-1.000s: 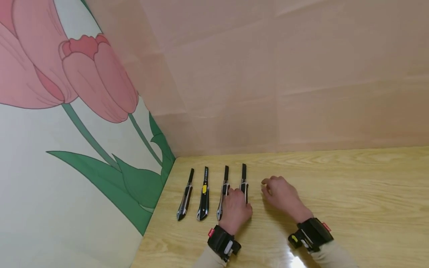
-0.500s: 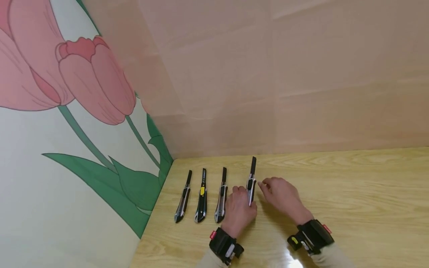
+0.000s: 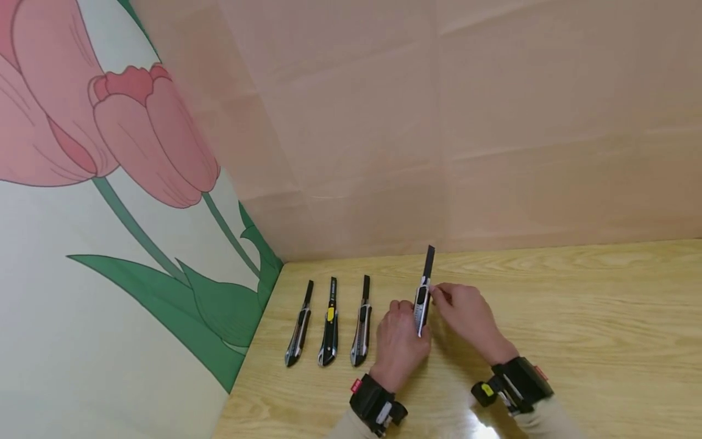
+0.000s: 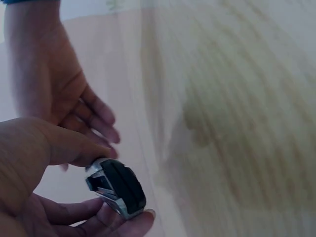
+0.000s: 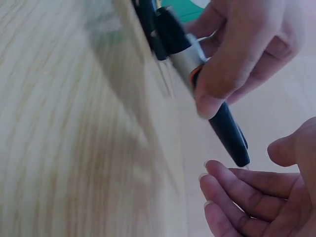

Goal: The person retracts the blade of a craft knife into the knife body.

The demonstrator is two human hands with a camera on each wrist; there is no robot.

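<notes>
My left hand (image 3: 403, 341) pinches a snap-off utility knife (image 3: 422, 302) between thumb and fingers. The knife is raised off the table, its narrow black end pointing away from me. Its rear end (image 4: 123, 190) faces the left wrist camera. Just to the right is my right hand (image 3: 468, 317), its fingers loosely bent. In the right wrist view, that hand's fingers (image 5: 247, 197) lie apart from the thumb with nothing between them, close to the knife's black tip; whether they touch is unclear. Left of my hands lie a black knife (image 3: 361, 335), a yellow-buttoned knife (image 3: 328, 335) and another black knife (image 3: 298, 335).
The wood-grain table (image 3: 603, 317) stretches off to the right. A tulip-patterned panel (image 3: 153, 292) borders it on the left, and a pinkish-brown sheet (image 3: 356, 152) rises along its back edge. Both wrists wear black camera mounts.
My left hand has picked the rightmost knife up off the table and carried it right, towards my right hand. The right hand has barely shifted; the other knives stay in place.
</notes>
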